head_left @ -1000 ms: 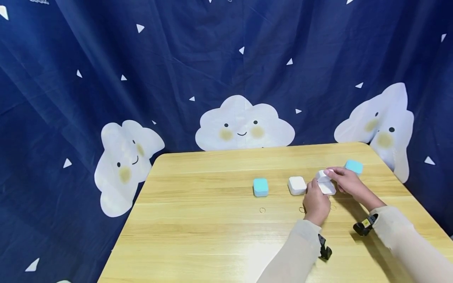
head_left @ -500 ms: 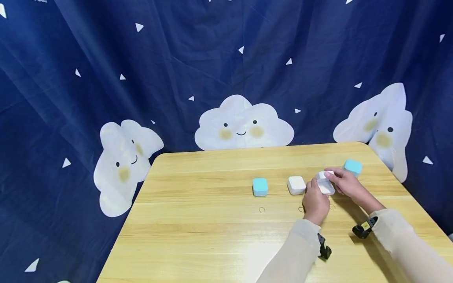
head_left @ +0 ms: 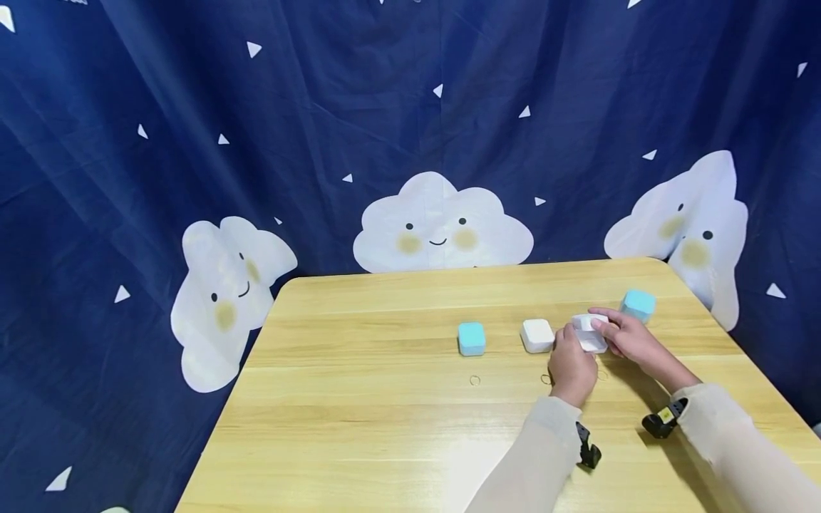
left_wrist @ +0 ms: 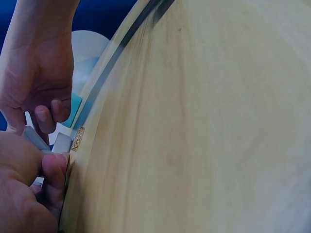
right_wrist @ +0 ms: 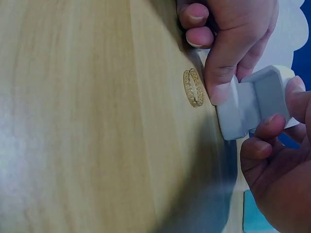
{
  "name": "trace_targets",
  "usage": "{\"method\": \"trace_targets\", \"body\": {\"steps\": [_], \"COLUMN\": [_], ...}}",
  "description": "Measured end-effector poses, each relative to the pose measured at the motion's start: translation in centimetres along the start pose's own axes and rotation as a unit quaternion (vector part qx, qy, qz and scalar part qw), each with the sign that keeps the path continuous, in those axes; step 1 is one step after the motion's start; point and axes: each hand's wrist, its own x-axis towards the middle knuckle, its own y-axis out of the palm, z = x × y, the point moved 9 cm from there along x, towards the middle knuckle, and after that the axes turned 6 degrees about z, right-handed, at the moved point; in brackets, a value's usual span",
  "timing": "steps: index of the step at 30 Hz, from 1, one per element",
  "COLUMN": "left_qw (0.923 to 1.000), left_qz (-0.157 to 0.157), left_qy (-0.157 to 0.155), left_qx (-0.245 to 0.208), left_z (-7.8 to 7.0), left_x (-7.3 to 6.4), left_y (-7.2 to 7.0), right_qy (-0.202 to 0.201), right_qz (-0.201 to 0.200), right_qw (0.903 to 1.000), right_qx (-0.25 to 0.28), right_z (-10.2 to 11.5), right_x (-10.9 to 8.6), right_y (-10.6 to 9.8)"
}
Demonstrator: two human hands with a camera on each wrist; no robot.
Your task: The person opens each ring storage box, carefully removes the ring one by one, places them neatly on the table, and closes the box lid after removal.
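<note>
A small white ring box (head_left: 593, 342) stands with its lid up near the right side of the table. My left hand (head_left: 573, 367) grips its base from the front left, thumb low on the near wall in the right wrist view. My right hand (head_left: 631, 338) pinches the raised lid (right_wrist: 277, 92), thumb on its edge. The pale interior of the box shows no ring in the part I can see. Close to the base lies a gold patterned ring (right_wrist: 194, 88). In the left wrist view, both hands cover most of the box (left_wrist: 62, 143).
A closed white box (head_left: 537, 335) sits just left of my left hand. Turquoise boxes stand farther left (head_left: 471, 339) and behind my right hand (head_left: 638, 305). Two more thin rings lie on the wood, one in front of the left turquoise box (head_left: 474, 380), another (head_left: 546, 379) beside my left hand.
The white box's lid has tipped forward and down slightly with my right hand, which moved a little toward me. My left hand stays in place on the base.
</note>
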Motion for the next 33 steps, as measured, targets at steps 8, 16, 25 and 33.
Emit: {"method": "trace_targets", "body": {"steps": [8, 16, 25, 33], "left_qw": [0.9999, 0.9999, 0.9998, 0.9999], "left_qz": [-0.008, -0.007, -0.012, -0.004], "left_qy": [0.008, 0.011, 0.013, 0.011], "left_qx": [-0.005, -0.005, 0.002, -0.005], "left_z": [-0.1, 0.0, -0.1, -0.1], "left_x": [0.0, 0.1, 0.0, 0.0], "left_y": [0.0, 0.3, 0.2, 0.1], "right_qy": [-0.009, -0.023, -0.076, -0.099], "right_qz": [0.001, -0.003, -0.002, -0.012], "right_qw": [0.9997, 0.9994, 0.997, 0.9943], "right_qx": [-0.023, -0.025, -0.016, -0.037], "right_z": [-0.5, -1.1, -0.9, -0.8], "right_x": [-0.4, -0.8, -1.7, -2.1], "right_y": [0.2, 0.3, 0.7, 0.8]}}
